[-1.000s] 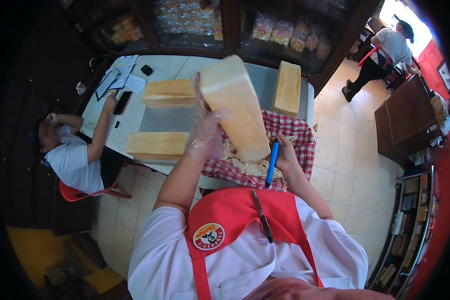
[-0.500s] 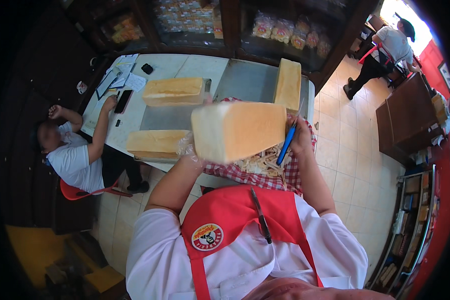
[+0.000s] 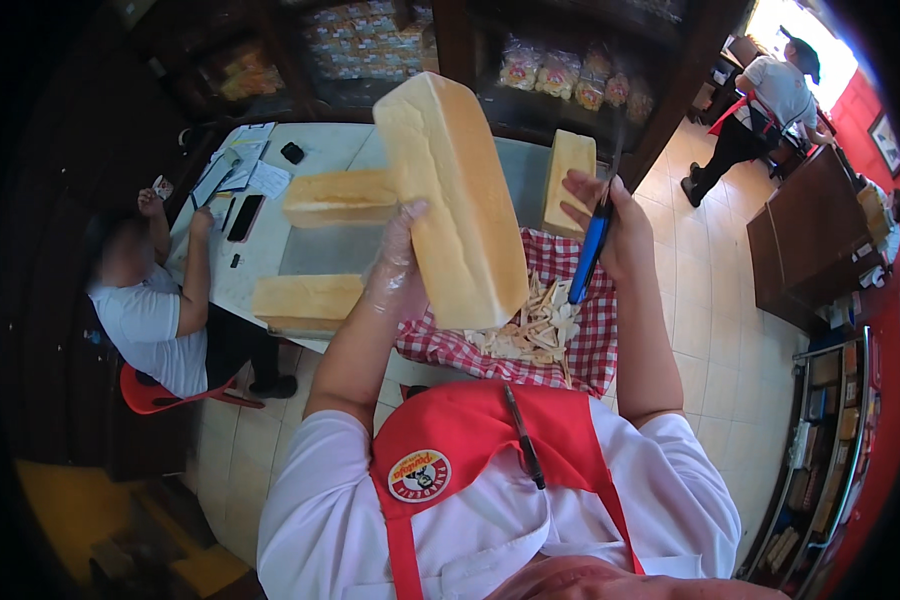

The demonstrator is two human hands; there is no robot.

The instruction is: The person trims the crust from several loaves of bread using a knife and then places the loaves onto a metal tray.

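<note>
Your gloved left hand [image 3: 395,268] grips the long bread loaf [image 3: 453,195] on end at upper centre of the frame, above the checked cloth [image 3: 585,335] catching crust trimmings [image 3: 530,330], while your right hand [image 3: 610,225] is closed around a blue-handled knife [image 3: 590,245] beside it.

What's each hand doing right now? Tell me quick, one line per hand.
Left hand: gloved, closed on the big bread loaf, holding it up on end.
Right hand: closed on a blue-handled knife.
</note>
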